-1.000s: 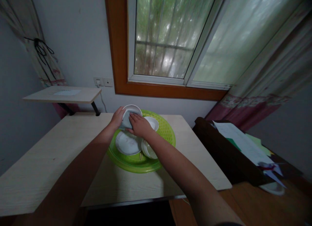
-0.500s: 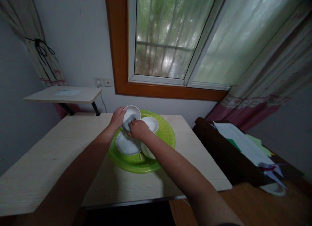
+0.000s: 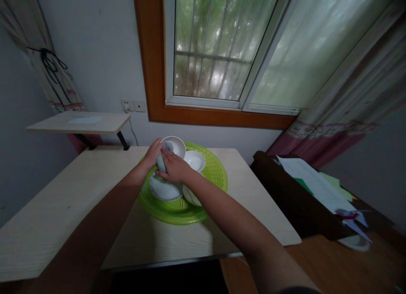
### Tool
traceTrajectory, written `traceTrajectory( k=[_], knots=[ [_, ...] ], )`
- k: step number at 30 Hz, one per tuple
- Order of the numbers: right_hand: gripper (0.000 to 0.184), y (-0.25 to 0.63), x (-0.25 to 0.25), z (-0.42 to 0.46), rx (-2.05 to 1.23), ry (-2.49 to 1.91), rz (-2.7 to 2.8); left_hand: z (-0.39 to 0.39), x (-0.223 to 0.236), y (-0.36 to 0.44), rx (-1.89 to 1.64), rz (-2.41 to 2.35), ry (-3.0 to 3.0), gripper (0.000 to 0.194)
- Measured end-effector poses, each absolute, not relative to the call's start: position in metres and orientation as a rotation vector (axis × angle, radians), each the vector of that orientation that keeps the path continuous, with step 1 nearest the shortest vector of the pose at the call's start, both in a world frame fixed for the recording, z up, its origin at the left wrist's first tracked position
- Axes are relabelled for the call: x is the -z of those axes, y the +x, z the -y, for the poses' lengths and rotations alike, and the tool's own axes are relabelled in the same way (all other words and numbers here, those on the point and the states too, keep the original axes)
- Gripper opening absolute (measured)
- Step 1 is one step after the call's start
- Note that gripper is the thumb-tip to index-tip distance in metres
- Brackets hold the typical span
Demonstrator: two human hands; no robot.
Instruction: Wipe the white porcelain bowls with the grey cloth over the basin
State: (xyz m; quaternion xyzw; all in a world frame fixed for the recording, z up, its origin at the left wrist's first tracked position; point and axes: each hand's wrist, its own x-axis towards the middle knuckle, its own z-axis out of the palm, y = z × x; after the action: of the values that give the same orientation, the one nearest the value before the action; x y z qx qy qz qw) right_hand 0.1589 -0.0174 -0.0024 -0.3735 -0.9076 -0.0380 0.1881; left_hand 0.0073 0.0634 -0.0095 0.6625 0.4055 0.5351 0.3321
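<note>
My left hand (image 3: pixel 152 153) grips the left rim of a white bowl (image 3: pixel 178 146), which is tilted so its inside faces me. In my right hand (image 3: pixel 173 165) is a grey-blue cloth (image 3: pixel 161 162), pressed against the near left side of that bowl. Below my hands a white plate (image 3: pixel 165 189) lies on a round green tray (image 3: pixel 187 218) with a woven-looking surface. A smaller white bowl (image 3: pixel 195 160) sits to the right of the held one. Partly behind my right forearm is another pale bowl (image 3: pixel 191 195), with chopsticks (image 3: pixel 182 201) beside it.
The tray rests on a light wooden table (image 3: pixel 253 201). A small raised shelf (image 3: pixel 79 122) stands at the back left. To the right, papers (image 3: pixel 312 184) and scissors (image 3: pixel 347 214) lie on a dark brown surface. A window (image 3: pixel 215 53) is behind the table.
My right hand has shifted slightly left with the cloth, from the bowl's inside to its near left rim. Its fingers are straighter now. The left hand keeps its hold.
</note>
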Motion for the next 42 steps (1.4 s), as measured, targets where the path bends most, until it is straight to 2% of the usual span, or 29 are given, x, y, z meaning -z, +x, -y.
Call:
traceTrajectory(
  k=[5,13,18,22,27,30,33,38,42],
  knots=[
    [0.092,0.160,0.001,0.019,0.268,-1.308,2.477,-0.058,0.005,0.012,-1.349,-1.018,1.752,0.036],
    [0.088,0.162,-0.009,0.026,0.401,-1.590,2.471,-0.059,0.003,0.006,-1.414,-1.237,1.870,0.036],
    [0.072,0.161,-0.014,0.028,0.433,-1.456,2.572,-0.056,0.001,0.003,-1.452,-1.360,1.937,0.035],
    [0.062,0.166,-0.019,0.026,0.298,-1.252,2.682,-0.058,0.003,0.001,-1.462,-1.375,1.988,0.036],
    [0.058,0.174,-0.029,0.028,0.049,-1.086,2.674,-0.063,0.007,-0.004,-1.525,-1.377,1.914,0.036],
    [0.058,0.176,-0.030,0.026,0.015,-1.032,2.649,-0.064,0.007,-0.006,-1.553,-1.387,1.849,0.036],
    [0.052,0.176,-0.025,0.021,0.145,-1.093,2.644,-0.063,0.005,-0.005,-1.565,-1.400,1.787,0.036],
    [0.025,0.183,-0.022,0.013,0.414,-1.255,2.559,-0.067,0.005,-0.001,-1.591,-1.292,1.587,0.040],
    [0.031,0.189,-0.026,0.011,0.524,-1.313,2.507,-0.071,0.009,0.000,-1.514,-1.185,1.408,0.059]
  ],
)
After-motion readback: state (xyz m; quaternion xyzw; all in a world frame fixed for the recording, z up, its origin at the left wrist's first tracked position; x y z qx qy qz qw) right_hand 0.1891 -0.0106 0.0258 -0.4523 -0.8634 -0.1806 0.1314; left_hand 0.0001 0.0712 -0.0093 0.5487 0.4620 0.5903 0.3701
